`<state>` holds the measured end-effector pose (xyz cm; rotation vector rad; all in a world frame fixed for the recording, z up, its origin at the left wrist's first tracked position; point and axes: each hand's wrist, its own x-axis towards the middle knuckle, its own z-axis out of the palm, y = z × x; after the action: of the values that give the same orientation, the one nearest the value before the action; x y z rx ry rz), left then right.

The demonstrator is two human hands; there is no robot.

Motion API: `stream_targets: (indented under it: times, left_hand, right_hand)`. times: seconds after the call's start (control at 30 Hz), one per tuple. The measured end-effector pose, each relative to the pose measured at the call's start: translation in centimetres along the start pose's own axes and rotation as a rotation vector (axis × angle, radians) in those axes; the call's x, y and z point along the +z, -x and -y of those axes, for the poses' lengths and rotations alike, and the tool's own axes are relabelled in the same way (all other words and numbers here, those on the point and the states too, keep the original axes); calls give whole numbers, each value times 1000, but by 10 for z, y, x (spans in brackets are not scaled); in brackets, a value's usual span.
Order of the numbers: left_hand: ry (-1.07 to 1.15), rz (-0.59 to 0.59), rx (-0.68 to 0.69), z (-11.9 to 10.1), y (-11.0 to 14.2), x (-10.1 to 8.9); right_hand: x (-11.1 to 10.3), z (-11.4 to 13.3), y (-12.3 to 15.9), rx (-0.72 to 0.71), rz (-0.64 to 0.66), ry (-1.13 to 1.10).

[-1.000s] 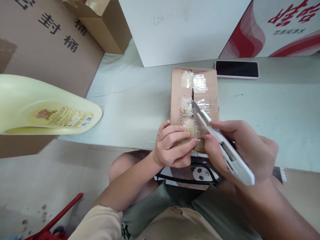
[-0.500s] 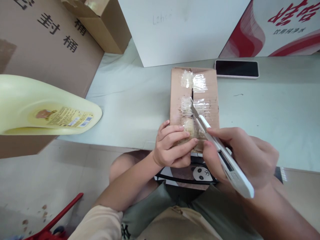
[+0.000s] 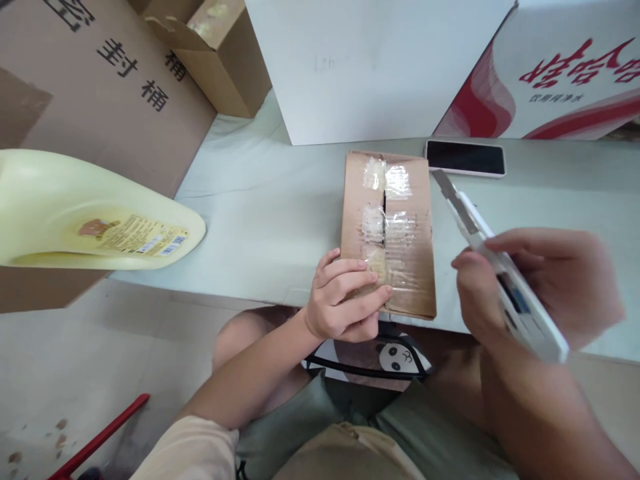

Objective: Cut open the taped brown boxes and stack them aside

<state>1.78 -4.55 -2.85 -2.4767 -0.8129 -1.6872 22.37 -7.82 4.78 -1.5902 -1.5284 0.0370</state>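
Head view: your right hand (image 3: 563, 283) grips a slim white utility knife (image 3: 537, 327), its metal blade (image 3: 457, 203) bare; a slip could cut your left hand (image 3: 337, 300), clasping the taped brown cardboard box (image 3: 413, 267).

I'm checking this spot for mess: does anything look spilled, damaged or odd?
Brown spots dot the pale floor at lower left, perhaps a spill or debris. On the taped box, the tape is wrinkled and a dark gap shows down its middle.
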Motion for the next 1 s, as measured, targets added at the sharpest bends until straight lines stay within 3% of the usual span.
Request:
stream_targets:
  times: [0.23, 0.57, 0.87, 1.0]
  left_hand:
    - [9, 7, -4, -1, -1, -1]
    - [14, 11, -11, 0, 0, 0]
    - [-3, 29, 2, 0, -1, -4]
    - [16, 36, 3, 1, 0, -3]
  right_hand:
    - [24, -1, -29, -251, 110, -102]
    - [36, 0, -23, -168, 43, -62]
    - [27, 13, -21, -245, 29, -71]
    - [21, 11, -13, -216, 52, -112]
